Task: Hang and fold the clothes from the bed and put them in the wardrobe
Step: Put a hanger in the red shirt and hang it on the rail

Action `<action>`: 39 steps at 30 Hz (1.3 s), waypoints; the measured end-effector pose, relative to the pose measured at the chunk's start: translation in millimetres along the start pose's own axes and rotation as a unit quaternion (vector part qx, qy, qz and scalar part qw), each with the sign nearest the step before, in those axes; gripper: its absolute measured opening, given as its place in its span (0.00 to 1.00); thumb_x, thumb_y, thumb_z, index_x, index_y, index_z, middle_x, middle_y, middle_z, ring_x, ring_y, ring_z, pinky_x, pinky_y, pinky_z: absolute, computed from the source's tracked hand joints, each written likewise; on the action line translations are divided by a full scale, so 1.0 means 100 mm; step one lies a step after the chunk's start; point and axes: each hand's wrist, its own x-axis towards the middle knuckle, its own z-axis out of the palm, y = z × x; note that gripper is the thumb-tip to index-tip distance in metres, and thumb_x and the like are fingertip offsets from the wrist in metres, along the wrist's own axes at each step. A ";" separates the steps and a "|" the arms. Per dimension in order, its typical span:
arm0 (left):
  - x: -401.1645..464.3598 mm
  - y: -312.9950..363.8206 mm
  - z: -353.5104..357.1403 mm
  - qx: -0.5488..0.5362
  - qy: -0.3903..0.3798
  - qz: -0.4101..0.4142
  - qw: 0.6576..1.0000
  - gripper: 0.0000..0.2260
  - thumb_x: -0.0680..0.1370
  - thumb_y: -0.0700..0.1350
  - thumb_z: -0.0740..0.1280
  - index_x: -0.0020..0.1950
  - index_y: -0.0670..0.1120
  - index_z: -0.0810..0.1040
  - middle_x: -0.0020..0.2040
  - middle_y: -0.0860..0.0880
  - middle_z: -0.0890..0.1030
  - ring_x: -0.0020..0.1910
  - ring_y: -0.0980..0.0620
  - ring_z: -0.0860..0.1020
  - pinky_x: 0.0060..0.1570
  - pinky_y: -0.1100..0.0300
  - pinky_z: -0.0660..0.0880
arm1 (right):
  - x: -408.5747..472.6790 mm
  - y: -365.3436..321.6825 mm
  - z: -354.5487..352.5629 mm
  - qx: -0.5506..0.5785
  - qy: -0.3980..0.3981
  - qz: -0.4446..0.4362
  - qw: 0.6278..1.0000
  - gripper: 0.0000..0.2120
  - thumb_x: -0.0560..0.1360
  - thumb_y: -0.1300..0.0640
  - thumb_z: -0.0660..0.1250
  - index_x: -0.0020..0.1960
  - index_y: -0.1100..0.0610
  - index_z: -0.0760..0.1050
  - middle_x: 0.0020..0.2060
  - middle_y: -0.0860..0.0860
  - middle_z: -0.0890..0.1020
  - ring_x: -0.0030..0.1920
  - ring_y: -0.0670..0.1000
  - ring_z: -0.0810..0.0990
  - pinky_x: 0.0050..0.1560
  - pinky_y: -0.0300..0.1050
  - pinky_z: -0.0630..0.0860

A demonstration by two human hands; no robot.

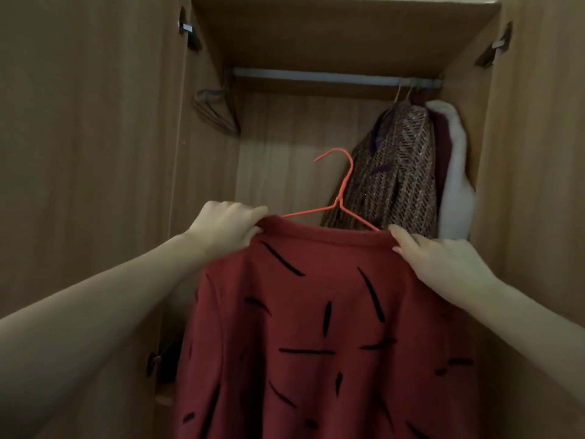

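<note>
Now red sweater on orange hanger, held before open wardrobe. Left hand and right hand pinch shoulders. Hook points up-left, well below rail, above both hands; lift needed, left hand nearer free rail.

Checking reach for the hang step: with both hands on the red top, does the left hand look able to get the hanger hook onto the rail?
Probably yes: the rail is bare left of the hung clothes, above the hook.
</note>
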 end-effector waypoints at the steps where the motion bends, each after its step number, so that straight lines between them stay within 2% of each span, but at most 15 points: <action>1: 0.10 -0.03 0.08 0.006 0.008 0.008 1.000 0.09 0.81 0.54 0.58 0.59 0.54 0.69 0.54 0.53 0.81 0.54 0.45 0.80 0.38 0.55 0.68 | 0.06 0.03 0.06 -0.001 -0.005 0.004 1.000 0.19 0.78 0.49 0.54 0.59 0.59 0.75 0.31 0.52 0.80 0.22 0.55 0.78 0.19 0.41 0.66; 4: 0.49 -0.15 0.29 0.004 0.016 0.010 1.000 0.11 0.81 0.55 0.59 0.61 0.55 0.69 0.54 0.50 0.82 0.54 0.43 0.80 0.38 0.54 0.67 | 0.31 0.17 0.27 -0.016 -0.001 0.025 1.000 0.14 0.78 0.48 0.54 0.52 0.58 0.70 0.28 0.52 0.79 0.22 0.55 0.78 0.21 0.39 0.62; 6: 0.80 -0.23 0.42 -0.012 0.028 0.003 1.000 0.11 0.80 0.55 0.59 0.62 0.56 0.69 0.55 0.49 0.81 0.55 0.43 0.80 0.39 0.54 0.67 | 0.52 0.29 0.42 -0.031 0.010 0.042 0.999 0.10 0.80 0.50 0.59 0.49 0.57 0.67 0.30 0.53 0.79 0.23 0.56 0.78 0.22 0.41 0.63; 8: 1.10 -0.28 0.55 -0.043 0.047 0.004 0.998 0.12 0.80 0.54 0.61 0.63 0.56 0.70 0.56 0.51 0.79 0.57 0.44 0.78 0.42 0.53 0.68 | 0.70 0.38 0.57 -0.040 0.009 0.068 0.997 0.10 0.78 0.51 0.64 0.49 0.56 0.66 0.33 0.54 0.78 0.25 0.59 0.79 0.22 0.43 0.66; 11: 1.52 -0.29 0.78 -0.133 0.082 -0.022 0.987 0.12 0.79 0.54 0.64 0.61 0.55 0.75 0.52 0.52 0.71 0.57 0.46 0.75 0.44 0.52 0.70 | 0.84 0.47 0.77 -0.070 0.003 0.108 0.992 0.10 0.75 0.52 0.66 0.50 0.57 0.69 0.37 0.55 0.76 0.25 0.60 0.78 0.22 0.44 0.66; 15: 1.95 -0.23 1.15 -0.211 0.092 -0.080 0.970 0.10 0.77 0.56 0.66 0.57 0.57 0.77 0.56 0.50 0.80 0.58 0.43 0.78 0.49 0.52 0.74 | 0.97 0.64 1.04 -0.110 0.007 0.106 0.988 0.11 0.74 0.53 0.69 0.50 0.58 0.72 0.41 0.55 0.75 0.25 0.60 0.76 0.24 0.40 0.59; 20: 2.53 -0.21 1.47 -0.195 0.099 -0.090 0.972 0.10 0.77 0.57 0.65 0.57 0.56 0.77 0.55 0.48 0.81 0.57 0.42 0.78 0.44 0.54 0.68 | 1.19 0.93 1.38 -0.131 0.013 0.080 0.988 0.10 0.75 0.52 0.66 0.48 0.57 0.69 0.41 0.55 0.74 0.27 0.61 0.77 0.22 0.44 0.64; 23: 2.96 -0.18 1.60 -0.205 0.113 -0.098 0.967 0.10 0.79 0.56 0.63 0.57 0.55 0.77 0.55 0.47 0.81 0.57 0.43 0.78 0.46 0.53 0.69 | 1.38 1.20 1.57 -0.168 0.023 0.070 0.983 0.10 0.75 0.52 0.67 0.48 0.58 0.71 0.41 0.55 0.76 0.31 0.62 0.79 0.25 0.46 0.64; 25: 3.23 -0.12 1.64 -0.226 0.121 -0.105 0.961 0.10 0.79 0.55 0.63 0.56 0.54 0.77 0.53 0.48 0.82 0.52 0.44 0.80 0.45 0.53 0.70 | 1.49 1.39 1.65 -0.206 0.021 0.065 0.976 0.10 0.75 0.51 0.66 0.49 0.58 0.71 0.43 0.55 0.78 0.42 0.63 0.81 0.31 0.48 0.65; 26: 3.37 -0.09 1.66 -0.243 0.119 -0.112 0.956 0.10 0.79 0.55 0.62 0.55 0.53 0.77 0.49 0.48 0.83 0.46 0.47 0.82 0.45 0.55 0.72 | 1.55 1.49 1.68 -0.211 0.022 0.066 0.975 0.11 0.75 0.50 0.66 0.49 0.58 0.72 0.43 0.55 0.78 0.46 0.64 0.80 0.32 0.48 0.66; 28: 3.66 0.00 1.71 -0.282 0.098 -0.116 0.947 0.08 0.79 0.54 0.61 0.50 0.51 0.76 0.36 0.52 0.84 0.29 0.53 0.82 0.43 0.59 0.77 | 1.65 1.66 1.73 -0.193 0.027 0.088 0.977 0.13 0.74 0.48 0.66 0.50 0.57 0.71 0.45 0.54 0.78 0.46 0.63 0.79 0.32 0.46 0.68; 29: 3.82 0.04 1.74 -0.304 0.085 -0.115 0.942 0.07 0.79 0.52 0.61 0.48 0.51 0.76 0.32 0.53 0.84 0.24 0.55 0.81 0.43 0.59 0.78 | 1.69 1.73 1.76 -0.186 0.026 0.098 0.977 0.13 0.75 0.47 0.65 0.50 0.56 0.70 0.45 0.54 0.78 0.43 0.62 0.79 0.31 0.45 0.69; 33: 4.32 0.21 1.89 -0.359 0.075 -0.114 0.923 0.06 0.79 0.46 0.60 0.47 0.48 0.75 0.30 0.54 0.83 0.24 0.55 0.81 0.42 0.58 0.79 | 1.82 1.98 1.84 -0.205 0.013 0.098 0.974 0.13 0.75 0.46 0.64 0.47 0.55 0.66 0.40 0.53 0.76 0.38 0.59 0.77 0.30 0.47 0.71; 37: 4.74 0.29 2.05 -0.434 0.080 -0.123 0.889 0.05 0.79 0.43 0.60 0.47 0.46 0.75 0.31 0.52 0.84 0.26 0.50 0.82 0.42 0.57 0.80 | 2.05 2.17 1.91 -0.225 0.000 0.097 0.970 0.12 0.77 0.47 0.62 0.47 0.55 0.65 0.40 0.53 0.73 0.40 0.60 0.77 0.31 0.46 0.66; 39: 4.92 0.34 2.07 -0.461 0.086 -0.130 0.873 0.06 0.79 0.41 0.61 0.47 0.45 0.77 0.31 0.50 0.84 0.27 0.49 0.82 0.37 0.58 0.81 | 2.18 2.26 1.92 -0.238 -0.012 0.099 0.966 0.11 0.77 0.47 0.61 0.47 0.54 0.65 0.39 0.51 0.70 0.41 0.60 0.77 0.32 0.46 0.65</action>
